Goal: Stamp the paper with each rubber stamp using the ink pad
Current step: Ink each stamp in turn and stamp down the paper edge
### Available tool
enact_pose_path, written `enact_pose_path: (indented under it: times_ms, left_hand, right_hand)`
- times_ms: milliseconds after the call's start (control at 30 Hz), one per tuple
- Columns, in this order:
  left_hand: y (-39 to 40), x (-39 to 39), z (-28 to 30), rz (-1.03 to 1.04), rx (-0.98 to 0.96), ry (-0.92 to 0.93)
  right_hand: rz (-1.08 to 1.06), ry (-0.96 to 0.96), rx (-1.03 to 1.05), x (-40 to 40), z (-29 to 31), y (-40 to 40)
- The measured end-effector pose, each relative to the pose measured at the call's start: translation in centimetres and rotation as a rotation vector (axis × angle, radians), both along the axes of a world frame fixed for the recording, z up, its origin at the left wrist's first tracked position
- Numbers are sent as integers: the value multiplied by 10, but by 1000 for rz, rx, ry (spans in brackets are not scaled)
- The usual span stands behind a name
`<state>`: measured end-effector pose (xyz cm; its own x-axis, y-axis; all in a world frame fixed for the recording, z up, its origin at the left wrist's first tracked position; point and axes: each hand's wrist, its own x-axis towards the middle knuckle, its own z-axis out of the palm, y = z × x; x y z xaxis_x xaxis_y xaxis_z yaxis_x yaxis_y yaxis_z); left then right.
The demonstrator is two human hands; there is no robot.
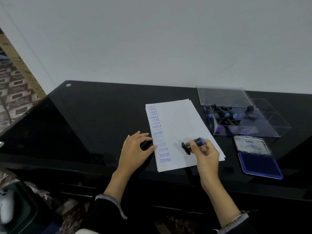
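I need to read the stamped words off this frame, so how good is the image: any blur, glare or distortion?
Head view: wide-angle bending curves the table edge; its glossy black top reflects the hands. The right hand and its stamp are slightly motion-soft. On the paper, SAMPLE, AIR MAIL and FRAGILE read clearly; the middle prints are faint or smeared. Lighting is even, shadows soft.

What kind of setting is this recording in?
Probably a home room, not an office: a glossy black glass-topped table against a plain white wall, with patterned carpet on the floor at left.
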<state>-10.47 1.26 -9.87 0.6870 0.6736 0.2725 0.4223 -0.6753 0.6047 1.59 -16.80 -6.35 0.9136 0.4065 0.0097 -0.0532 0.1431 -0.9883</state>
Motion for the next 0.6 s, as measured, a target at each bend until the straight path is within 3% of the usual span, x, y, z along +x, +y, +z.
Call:
enact_pose_path:
  times_ms: [333,500,600]
  left_hand:
    - [-2,1,2,-1,4,-2]
    - [-13,0,7,-40,157,10]
    - [-37,16,14,-67,121,-20]
  right_hand:
    - [-15,-6,-44,5,-3,4]
    - [15,-18,-8,11,8,-11]
    - [-41,-56,0,26,16,-32]
